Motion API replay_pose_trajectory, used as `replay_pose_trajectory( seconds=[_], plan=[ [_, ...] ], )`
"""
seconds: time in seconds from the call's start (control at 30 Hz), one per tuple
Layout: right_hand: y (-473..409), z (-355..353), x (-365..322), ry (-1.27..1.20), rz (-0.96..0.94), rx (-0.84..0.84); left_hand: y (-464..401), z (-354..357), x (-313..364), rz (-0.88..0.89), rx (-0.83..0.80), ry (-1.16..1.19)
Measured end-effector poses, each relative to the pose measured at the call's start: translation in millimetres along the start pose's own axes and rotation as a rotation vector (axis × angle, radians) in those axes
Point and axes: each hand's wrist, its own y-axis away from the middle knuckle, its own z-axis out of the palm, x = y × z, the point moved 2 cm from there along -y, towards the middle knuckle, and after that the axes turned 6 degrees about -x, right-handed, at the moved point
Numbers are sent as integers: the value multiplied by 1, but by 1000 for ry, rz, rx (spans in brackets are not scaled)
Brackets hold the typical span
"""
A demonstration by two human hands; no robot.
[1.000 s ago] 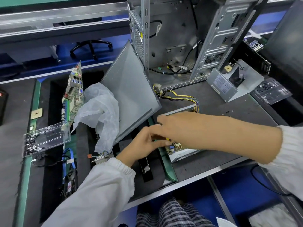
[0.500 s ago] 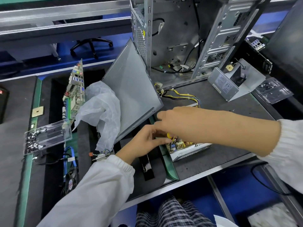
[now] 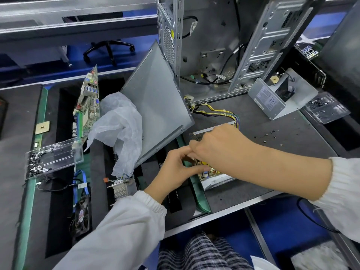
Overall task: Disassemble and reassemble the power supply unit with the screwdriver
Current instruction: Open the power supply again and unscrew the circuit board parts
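The left hand (image 3: pixel 176 168) curls its fingers (image 3: pixel 194 169) against the opened power supply unit (image 3: pixel 214 177) at the bench (image 3: pixel 272 121) front edge, the right hand (image 3: pixel 218 145) hiding its own grip, so a slip could nudge the unit off or scatter loose screws (image 3: pixel 269 134).

Nothing legible here: the label (image 3: pixel 266 98) on the grey cover (image 3: pixel 280 100) beyond the right hand (image 3: pixel 220 147) carries print too small to read.
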Motion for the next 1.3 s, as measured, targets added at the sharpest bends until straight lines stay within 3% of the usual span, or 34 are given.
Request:
replay_pose_trajectory(
  seconds=[0.3,0.43,0.63,0.8,1.0,1.3],
  plan=[
    [9,3,9,0,-92,-81,-4,6,5,20,-55,-80],
    [3,-2,5,75,-88,-131,-3,5,2,-72,-130,67],
    [-20,-2,0,12,32,-203,-1,2,-1,-61,-59,197],
    [-18,1,1,-99,-103,-158,3,-1,-4,-68,0,267],
    [-18,5,0,-63,-128,-140,3,2,-6,-65,12,250],
    [-16,8,-8,11,-34,-96,6,6,-5,4,28,26]
  ],
)
